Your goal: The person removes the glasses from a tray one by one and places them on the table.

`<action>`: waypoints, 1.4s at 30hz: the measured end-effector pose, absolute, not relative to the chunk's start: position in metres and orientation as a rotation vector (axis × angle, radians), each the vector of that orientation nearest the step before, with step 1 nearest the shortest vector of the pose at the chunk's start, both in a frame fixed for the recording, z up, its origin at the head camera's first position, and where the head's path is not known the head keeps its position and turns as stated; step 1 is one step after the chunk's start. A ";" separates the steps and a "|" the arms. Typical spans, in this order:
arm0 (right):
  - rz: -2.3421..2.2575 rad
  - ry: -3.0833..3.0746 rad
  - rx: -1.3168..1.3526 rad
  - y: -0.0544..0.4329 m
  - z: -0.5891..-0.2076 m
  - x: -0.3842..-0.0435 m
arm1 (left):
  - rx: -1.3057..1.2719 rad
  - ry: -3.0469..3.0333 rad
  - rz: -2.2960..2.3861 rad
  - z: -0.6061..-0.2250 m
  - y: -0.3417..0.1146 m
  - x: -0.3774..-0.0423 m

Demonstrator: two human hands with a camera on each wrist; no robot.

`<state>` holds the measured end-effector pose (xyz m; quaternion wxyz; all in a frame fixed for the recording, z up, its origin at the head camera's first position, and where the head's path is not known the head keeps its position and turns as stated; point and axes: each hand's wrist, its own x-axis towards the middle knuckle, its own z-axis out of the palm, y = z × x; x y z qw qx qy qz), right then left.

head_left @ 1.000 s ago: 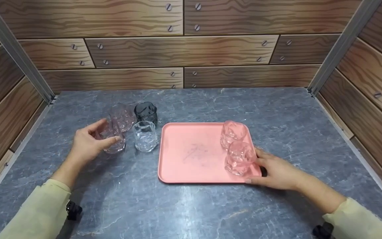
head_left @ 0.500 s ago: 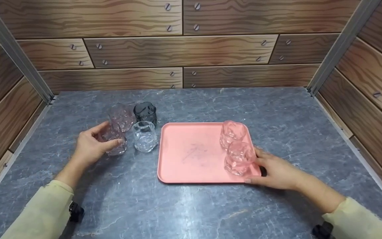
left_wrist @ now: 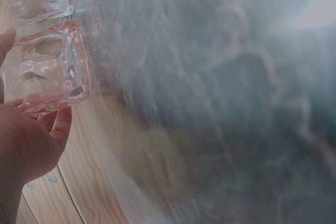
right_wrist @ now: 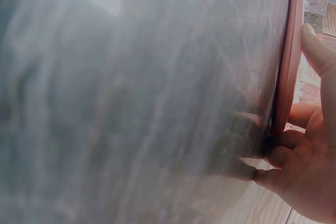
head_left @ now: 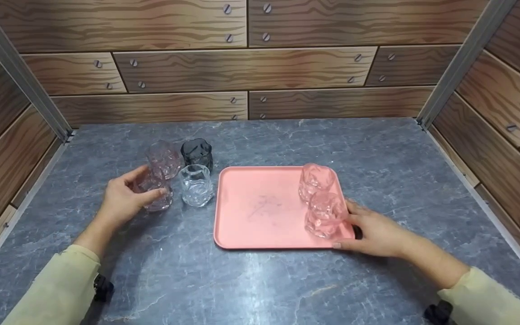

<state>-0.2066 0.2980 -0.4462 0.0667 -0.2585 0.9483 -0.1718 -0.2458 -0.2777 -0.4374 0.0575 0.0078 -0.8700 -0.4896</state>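
Note:
My left hand (head_left: 122, 198) holds a faintly purple, faceted drinking glass (head_left: 158, 201) between thumb and fingers, the glass upright and low over the table. In the left wrist view the fingers reach around this glass (left_wrist: 50, 69). Right behind it stands a second purplish glass (head_left: 164, 158); a dark grey glass (head_left: 197, 152) and a clear glass (head_left: 196, 187) are to its right. My right hand (head_left: 379, 232) grips the near right corner of a pink tray (head_left: 260, 234), thumb at the front rim, other fingers along the side. Two pink glasses (head_left: 315, 180) stand on the tray's right part.
The grey marbled table (head_left: 251, 289) is enclosed by wood-patterned panels (head_left: 246, 70) at the back and both sides. Grey metal posts (head_left: 463, 67) rise at the back corners. Bare tray surface lies left of the pink glasses.
My left hand has shifted slightly to the right and nearer with the purplish glass, then stayed still over the last half second. The right hand and the tray keep their place.

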 end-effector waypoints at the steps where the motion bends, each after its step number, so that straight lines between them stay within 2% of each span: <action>1: -0.514 2.856 -0.773 0.298 -0.446 -0.206 | 0.017 -2.647 -1.472 -0.436 -0.277 -0.245; 12: -0.506 2.846 -0.769 0.298 -0.445 -0.206 | -0.131 -2.486 -1.291 -0.402 -0.251 -0.232; 25: -0.509 2.845 -0.777 0.299 -0.446 -0.206 | -0.509 -2.455 -1.365 -0.358 -0.160 -0.223; 34: -0.522 2.846 -0.781 0.299 -0.446 -0.206 | -0.706 -2.512 -1.497 -0.359 -0.090 -0.237; 42: -0.515 2.845 -0.777 0.299 -0.446 -0.206 | -0.844 -2.542 -1.551 -0.374 -0.046 -0.264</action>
